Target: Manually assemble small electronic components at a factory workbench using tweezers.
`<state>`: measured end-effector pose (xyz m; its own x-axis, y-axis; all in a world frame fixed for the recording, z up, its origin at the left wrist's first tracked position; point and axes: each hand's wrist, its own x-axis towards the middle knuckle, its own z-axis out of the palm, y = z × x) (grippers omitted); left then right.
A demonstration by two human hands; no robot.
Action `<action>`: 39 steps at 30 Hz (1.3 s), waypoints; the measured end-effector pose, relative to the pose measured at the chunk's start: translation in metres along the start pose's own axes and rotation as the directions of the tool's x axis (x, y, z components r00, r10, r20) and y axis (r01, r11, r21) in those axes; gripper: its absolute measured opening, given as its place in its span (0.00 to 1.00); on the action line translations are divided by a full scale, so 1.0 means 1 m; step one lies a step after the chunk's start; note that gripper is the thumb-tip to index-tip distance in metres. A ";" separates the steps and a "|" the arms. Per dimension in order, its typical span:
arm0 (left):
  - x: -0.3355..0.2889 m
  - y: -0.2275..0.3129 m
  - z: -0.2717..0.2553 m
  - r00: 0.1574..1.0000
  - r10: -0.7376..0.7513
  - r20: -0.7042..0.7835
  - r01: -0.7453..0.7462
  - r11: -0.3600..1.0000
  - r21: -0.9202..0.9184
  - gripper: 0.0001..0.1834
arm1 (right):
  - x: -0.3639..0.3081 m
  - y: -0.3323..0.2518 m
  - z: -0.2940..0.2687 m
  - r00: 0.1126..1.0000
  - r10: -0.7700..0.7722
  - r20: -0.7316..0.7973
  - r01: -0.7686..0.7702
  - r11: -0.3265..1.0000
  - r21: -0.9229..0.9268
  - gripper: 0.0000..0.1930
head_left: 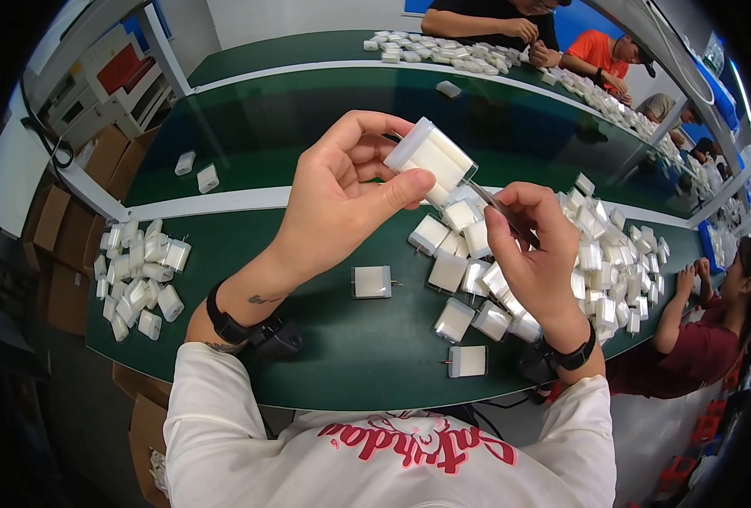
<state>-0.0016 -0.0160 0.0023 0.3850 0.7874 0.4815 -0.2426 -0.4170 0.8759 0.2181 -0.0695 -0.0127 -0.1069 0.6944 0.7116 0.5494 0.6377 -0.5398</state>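
Observation:
Over the middle of the green table (333, 364), my left hand (333, 195) grips a white block in a clear plastic case (437, 159) between thumb and fingers, holding it tilted. My right hand (534, 254) pinches a thin dark metal tool, perhaps tweezers (501, 207). The tool's tip meets the lower right end of the block; the exact contact is too small to make out. Below my left hand lies a single similar block (372, 282) with a thin pin at one end. Another block (468, 361) lies near the front edge.
Similar blocks form a large heap (604, 254) on the right and a smaller pile (142, 275) on the left. A white rail (223, 203) crosses the table. Cardboard boxes (62, 229) stand at left. Across the table and at right, several people work; one wears a maroon top (701, 351).

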 end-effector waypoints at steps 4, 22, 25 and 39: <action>0.000 0.000 -0.001 1.000 0.015 -0.024 -0.015 1.000 0.012 0.21 | 0.001 0.000 0.000 0.999 -0.028 -0.020 0.027 0.998 -0.052 0.09; 0.000 -0.002 -0.001 1.000 0.010 -0.017 -0.010 0.999 0.046 0.21 | 0.010 0.009 -0.003 0.929 -0.367 0.053 0.370 0.906 -0.204 0.14; 0.001 0.001 0.001 0.999 -0.001 -0.048 0.001 1.000 -0.003 0.22 | 0.009 0.010 -0.006 0.936 -0.337 0.106 0.350 0.924 -0.151 0.12; 0.002 -0.021 0.005 0.712 0.585 0.388 -0.681 0.442 0.584 0.29 | 0.000 0.001 0.000 0.960 0.186 0.208 -0.242 0.926 0.288 0.33</action>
<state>0.0089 -0.0082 -0.0148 0.4781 0.1409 0.8669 0.1510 -0.9855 0.0769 0.2181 -0.0687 -0.0129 -0.1730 0.8547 0.4894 0.2959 0.5191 -0.8019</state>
